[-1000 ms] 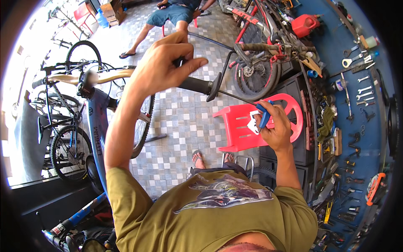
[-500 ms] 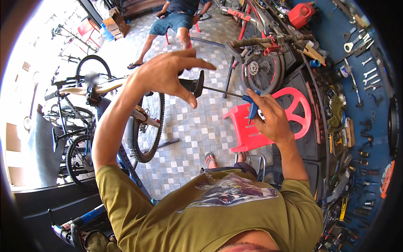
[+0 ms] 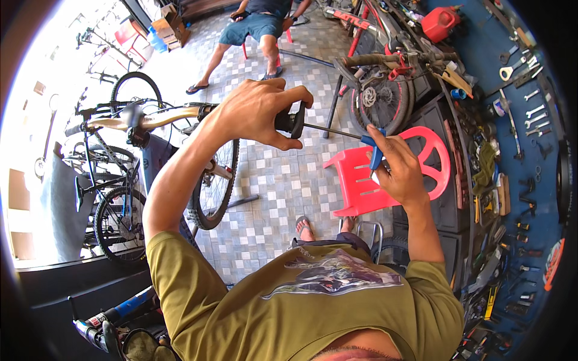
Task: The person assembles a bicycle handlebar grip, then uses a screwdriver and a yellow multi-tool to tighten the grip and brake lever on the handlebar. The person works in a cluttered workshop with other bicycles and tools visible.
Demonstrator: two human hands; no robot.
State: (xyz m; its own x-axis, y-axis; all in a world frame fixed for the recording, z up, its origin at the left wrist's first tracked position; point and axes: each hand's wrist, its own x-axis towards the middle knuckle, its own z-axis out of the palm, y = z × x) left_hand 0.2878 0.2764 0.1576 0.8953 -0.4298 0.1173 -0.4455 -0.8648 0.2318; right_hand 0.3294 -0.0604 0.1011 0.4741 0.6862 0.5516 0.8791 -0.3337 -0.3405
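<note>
wide head view, downward, close above left hand (image 3: pixel 257 112) and right hand (image 3: pixel 402 168)

blue tool handle (image 3: pixel 375 151) I've got just past 2 o'clock, pinkish-red chair (image 3: pixel 356 183) popping on my feed at 3, gold handlebar (image 3: pixel 171 115) at 10, olive tee (image 3: pixel 256 325) with a purplish-white print (image 3: pixel 337 274) at 6, grey-and-white checked floor (image 3: pixel 265 180) mid-dial

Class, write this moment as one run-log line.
left hand: curved by black handlebar end | right hand: grips blue-handled tool, shaft toward handlebar end | nearby: red chair

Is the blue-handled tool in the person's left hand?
No, the right hand grips the blue-handled tool.
</note>
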